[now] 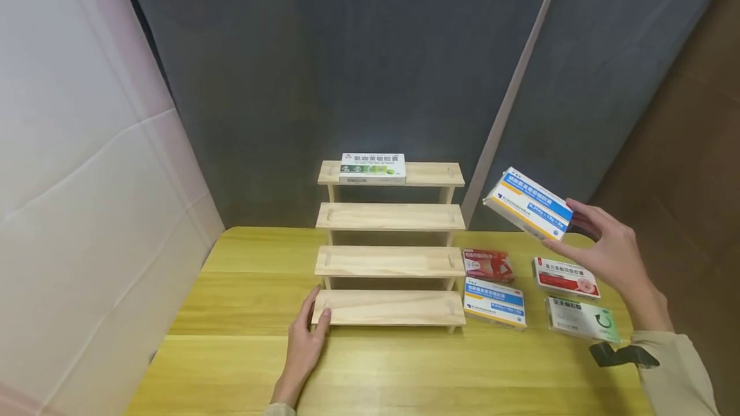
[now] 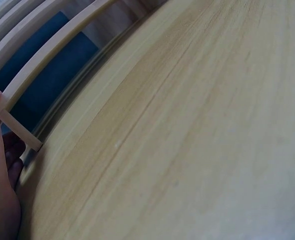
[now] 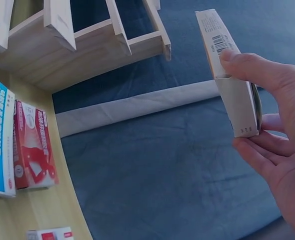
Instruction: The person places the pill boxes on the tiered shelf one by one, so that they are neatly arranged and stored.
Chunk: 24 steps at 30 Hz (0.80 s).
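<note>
My right hand holds a white, blue and orange medicine box in the air, right of the wooden step rack. In the right wrist view the thumb lies on the barcode side of that medicine box, with fingers on the opposite side. My left hand grips the left end of the rack's lowest shelf, thumb on top. The left wrist view shows that hand beside the rack's leg. A white and green medicine box lies on the top shelf, toward its left.
Right of the rack on the wooden table lie a red box, another blue and white box, a white and red box and a white and green box. A dark cloth hangs behind the table.
</note>
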### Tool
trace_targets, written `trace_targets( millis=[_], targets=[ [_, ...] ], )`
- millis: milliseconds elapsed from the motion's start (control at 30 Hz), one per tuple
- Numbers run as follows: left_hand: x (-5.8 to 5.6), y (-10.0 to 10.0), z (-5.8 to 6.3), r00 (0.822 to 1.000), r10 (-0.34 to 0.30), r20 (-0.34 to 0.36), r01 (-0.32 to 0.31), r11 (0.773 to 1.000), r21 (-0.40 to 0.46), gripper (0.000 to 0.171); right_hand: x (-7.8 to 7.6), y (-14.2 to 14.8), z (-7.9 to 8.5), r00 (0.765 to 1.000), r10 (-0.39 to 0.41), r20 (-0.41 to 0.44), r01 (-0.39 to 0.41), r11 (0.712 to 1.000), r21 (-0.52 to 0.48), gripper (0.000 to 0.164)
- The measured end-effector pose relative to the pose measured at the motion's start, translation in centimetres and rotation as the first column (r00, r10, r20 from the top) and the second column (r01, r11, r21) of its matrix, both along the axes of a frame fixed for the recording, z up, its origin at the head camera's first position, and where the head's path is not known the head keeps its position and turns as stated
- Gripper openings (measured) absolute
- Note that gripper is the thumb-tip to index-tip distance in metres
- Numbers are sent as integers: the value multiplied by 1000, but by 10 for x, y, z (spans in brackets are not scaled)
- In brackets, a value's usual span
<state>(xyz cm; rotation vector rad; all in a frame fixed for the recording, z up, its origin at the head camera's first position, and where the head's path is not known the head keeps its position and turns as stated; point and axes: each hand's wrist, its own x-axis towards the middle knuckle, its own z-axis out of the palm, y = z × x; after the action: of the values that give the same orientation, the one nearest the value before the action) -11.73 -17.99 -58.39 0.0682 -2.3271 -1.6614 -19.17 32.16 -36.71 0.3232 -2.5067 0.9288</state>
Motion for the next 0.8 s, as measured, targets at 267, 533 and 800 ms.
trace_targets(
  millis=[267, 533, 800],
  targets=[
    [-1, 1, 0, 1000, 5, -1, -5, 1000, 2, 54, -24, -11, 18, 996, 50, 71, -53, 998, 32, 83],
    [0, -1, 3, 1000, 7, -13, -7, 1000, 0, 53, -45, -29, 31, 983, 120, 140, -130, 990, 63, 85],
    [1, 0, 3, 999, -8, -49, 8, 1000, 2, 52, -61, -45, 38, 972, 168, 164, -182, 980, 80, 86]
  ],
)
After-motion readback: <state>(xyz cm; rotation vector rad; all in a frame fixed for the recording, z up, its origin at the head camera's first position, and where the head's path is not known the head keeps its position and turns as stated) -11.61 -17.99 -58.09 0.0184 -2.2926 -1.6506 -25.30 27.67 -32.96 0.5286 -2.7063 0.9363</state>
